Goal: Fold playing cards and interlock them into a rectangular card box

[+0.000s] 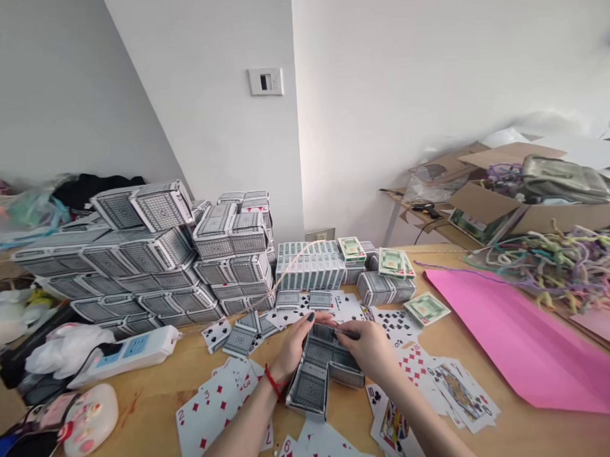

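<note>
A structure of joined open boxes folded from playing cards [310, 388] rests on the table between my hands, patterned card backs showing inside its compartments. My left hand [294, 345] curls around its left and far side, holding it steady. At its far right compartment, my right hand [369, 346] has thumb and fingers pinched at the card edge. The fingertips partly hide what they grip. Face-up diamond cards [216, 411] spread at the left, and court cards [461, 393] lie to the right. Face-down cards [241, 337] lie beyond my left hand.
Stacks of folded card blocks [160, 253] rise at the back left. Green-and-white card packs [311, 261] stand at the back. A power strip [134, 351] lies left, pink paper [529, 340] right. Yarn [561, 259] and an open cardboard box [489, 209] sit far right.
</note>
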`<state>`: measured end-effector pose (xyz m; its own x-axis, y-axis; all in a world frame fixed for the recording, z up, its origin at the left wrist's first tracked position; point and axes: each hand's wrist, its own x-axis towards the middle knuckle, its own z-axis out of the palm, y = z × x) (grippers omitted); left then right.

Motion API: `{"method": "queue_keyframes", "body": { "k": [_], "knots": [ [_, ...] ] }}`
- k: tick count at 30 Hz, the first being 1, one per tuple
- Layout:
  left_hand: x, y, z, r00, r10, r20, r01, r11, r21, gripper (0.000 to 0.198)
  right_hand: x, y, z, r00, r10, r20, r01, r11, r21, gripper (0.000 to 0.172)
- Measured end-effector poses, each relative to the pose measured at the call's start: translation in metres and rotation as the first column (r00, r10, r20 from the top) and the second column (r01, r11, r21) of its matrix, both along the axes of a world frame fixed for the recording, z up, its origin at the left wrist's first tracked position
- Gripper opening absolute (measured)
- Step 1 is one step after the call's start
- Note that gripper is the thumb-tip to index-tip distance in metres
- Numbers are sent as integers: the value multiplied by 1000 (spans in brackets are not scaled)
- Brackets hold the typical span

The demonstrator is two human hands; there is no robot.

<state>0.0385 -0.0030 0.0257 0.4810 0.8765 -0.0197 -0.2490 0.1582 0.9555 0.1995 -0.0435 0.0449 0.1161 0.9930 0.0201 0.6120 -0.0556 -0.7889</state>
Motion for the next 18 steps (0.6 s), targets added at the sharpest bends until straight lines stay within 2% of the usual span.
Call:
{"method": "queue_keyframes", "body": {
  "k": [5,10,12,15,16,18],
  "knots": [
    [1,-1,-1,1000,-7,-24,8,999,32,37,-1,2,-10,991,-52,-125,56,998,30,19],
    [3,1,-5,987,154,41,-155,987,32,40,5,6,-16,943,16,-333,-2,999,42,23],
    [2,2,-7,977,197,76,-199,980,27,39,9,6,-15,918,79,-388,-62,996,57,25],
    [-1,5,-9,961,260,95,-265,963,48,34,15,2,-12,858,270,-437,-267,961,69,27],
    [-2,5,-10,957,270,103,-276,960,46,33,17,1,-12,842,297,-451,-305,951,59,31],
    [-3,5,-11,955,267,133,-270,963,9,33,18,0,-13,834,266,-484,-295,955,15,35]
  ]
}}
